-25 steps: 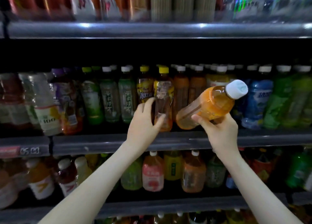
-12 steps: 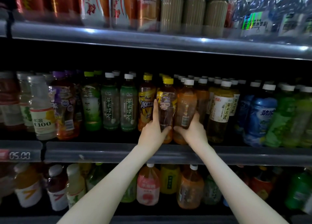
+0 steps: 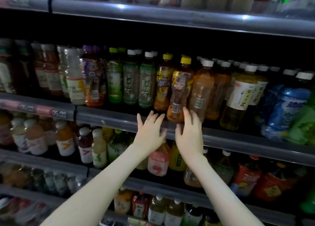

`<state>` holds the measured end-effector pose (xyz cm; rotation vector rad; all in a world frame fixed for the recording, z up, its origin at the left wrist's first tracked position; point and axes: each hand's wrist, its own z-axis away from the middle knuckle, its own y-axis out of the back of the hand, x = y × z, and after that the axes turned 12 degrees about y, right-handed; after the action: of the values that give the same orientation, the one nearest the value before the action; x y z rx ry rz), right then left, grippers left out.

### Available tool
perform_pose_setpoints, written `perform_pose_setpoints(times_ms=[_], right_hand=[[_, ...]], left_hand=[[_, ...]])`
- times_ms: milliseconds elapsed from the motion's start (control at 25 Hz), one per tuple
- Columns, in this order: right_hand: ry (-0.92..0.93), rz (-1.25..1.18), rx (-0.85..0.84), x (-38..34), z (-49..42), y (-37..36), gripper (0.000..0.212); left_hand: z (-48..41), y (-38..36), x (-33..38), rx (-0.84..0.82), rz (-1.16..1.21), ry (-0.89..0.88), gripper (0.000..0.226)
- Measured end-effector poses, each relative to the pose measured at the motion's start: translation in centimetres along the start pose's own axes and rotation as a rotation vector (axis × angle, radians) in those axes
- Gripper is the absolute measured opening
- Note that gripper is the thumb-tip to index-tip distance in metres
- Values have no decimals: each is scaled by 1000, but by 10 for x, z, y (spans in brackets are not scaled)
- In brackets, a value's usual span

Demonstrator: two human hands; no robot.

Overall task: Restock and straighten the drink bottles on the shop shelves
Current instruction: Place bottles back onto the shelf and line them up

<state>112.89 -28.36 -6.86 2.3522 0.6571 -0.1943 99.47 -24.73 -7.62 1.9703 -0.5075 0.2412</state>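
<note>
Head view: shop shelves packed with drink bottles, seen from the front; the picture is soft at the edges.
Left-hand grip (image 3: 150, 132): fingers straight and spread, holding nothing, raised in front of the grey front rail (image 3: 110, 119) of the middle shelf, with the fingertips at the rail's upper edge.
Right-hand grip (image 3: 189, 133): just beside the left-hand grip, fingers loosely spread and holding nothing. I cannot tell whether the fingertips touch a bottle.
Yellow-capped clear plastic bottle of amber drink with a figure-printed label (image 3: 179, 89): upright at the shelf front, its base just beside the right-hand grip's forefinger, up and right of the left-hand grip.
White-capped clear plastic bottle of orange drink (image 3: 202, 91): upright, straight above the right-hand grip, its base behind the outer fingers.
Yellow-labelled bottle with a yellow cap (image 3: 162, 86): upright, above the left-hand grip's fingertips.
Green-labelled clear bottle with a white cap (image 3: 146, 82): upright, up and slightly left of the left-hand grip.
Pale-yellow drink bottle with a white label (image 3: 242, 96): up and right of the right-hand grip.
Blue-wrapped bottle (image 3: 288, 106): well apart, far right of the right-hand grip.
Pink-labelled bottle (image 3: 157, 161): on the shelf below, between the two wrists.
</note>
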Motion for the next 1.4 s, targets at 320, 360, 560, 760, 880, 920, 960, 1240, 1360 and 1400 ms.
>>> perform_pose_setpoints(times_ms=[320, 360, 560, 760, 880, 920, 960, 1240, 1360, 1400], right_hand=[[220, -195, -237, -93, 26, -64, 49], [233, -216, -251, -105, 24, -73, 50], [232, -218, -259, -176, 4, -141, 52], [94, -206, -267, -249, 6, -219, 49], [16, -200, -366, -270, 37, -255, 49], [-10, -205, -395, -273, 47, -262, 49], [-30, -208, -422, -274, 56, -268, 49], [-142, -148, -715, -262, 153, -305, 49], [-243, -112, -943, -249, 251, -337, 49], [-298, -101, -1035, -244, 296, -351, 50]], left_hand=[[47, 61, -134, 89, 31, 149, 56], [47, 67, -151, 99, 46, 168, 56], [36, 106, -256, 102, 44, 208, 58], [38, 139, -371, 38, -11, 135, 53], [62, 137, -422, -49, -44, 149, 51], [70, 133, -434, -87, -52, 159, 49], [78, 129, -443, -127, -58, 175, 48], [174, 76, -475, -403, -62, 345, 39], [235, 24, -501, -577, -67, 420, 39], [262, -4, -515, -655, -64, 466, 39]])
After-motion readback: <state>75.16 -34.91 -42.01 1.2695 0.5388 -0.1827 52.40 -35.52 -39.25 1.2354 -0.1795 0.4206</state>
